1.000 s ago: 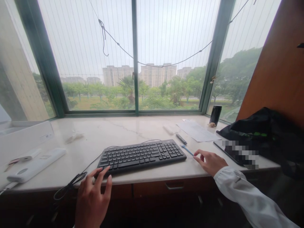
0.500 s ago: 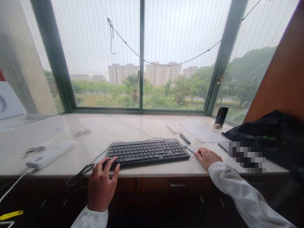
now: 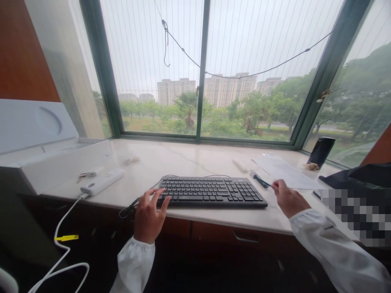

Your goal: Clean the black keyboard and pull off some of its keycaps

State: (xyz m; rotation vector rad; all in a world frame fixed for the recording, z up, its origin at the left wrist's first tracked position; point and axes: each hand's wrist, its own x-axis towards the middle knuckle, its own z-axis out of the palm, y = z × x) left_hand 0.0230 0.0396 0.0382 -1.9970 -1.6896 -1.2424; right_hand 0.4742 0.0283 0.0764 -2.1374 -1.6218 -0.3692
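A black keyboard (image 3: 210, 191) lies along the front of the pale stone ledge. My left hand (image 3: 151, 213) rests at its left end, fingers spread, with fingertips on the left edge and keys. To the right of the keyboard, my right hand (image 3: 288, 199) pinches a thin blue brush-like stick (image 3: 267, 184). That stick points away to the left and its far end overlaps a small dark stick-shaped object (image 3: 260, 180), so the tip is hard to make out. The keyboard's black cable (image 3: 130, 208) bunches beside my left hand.
At left stand an open white box (image 3: 70, 162) and a white power bank (image 3: 102, 182) with a white cable (image 3: 65, 219) hanging down. Papers (image 3: 284, 173), a black cylinder (image 3: 321, 152) and a black bag (image 3: 360, 176) are at right. Drawers sit below the ledge edge.
The view has turned left, so everything sits further right. My right hand has lifted the stick away from the keyboard's right edge, toward the small dark object. My left hand stays at the keyboard's left end.
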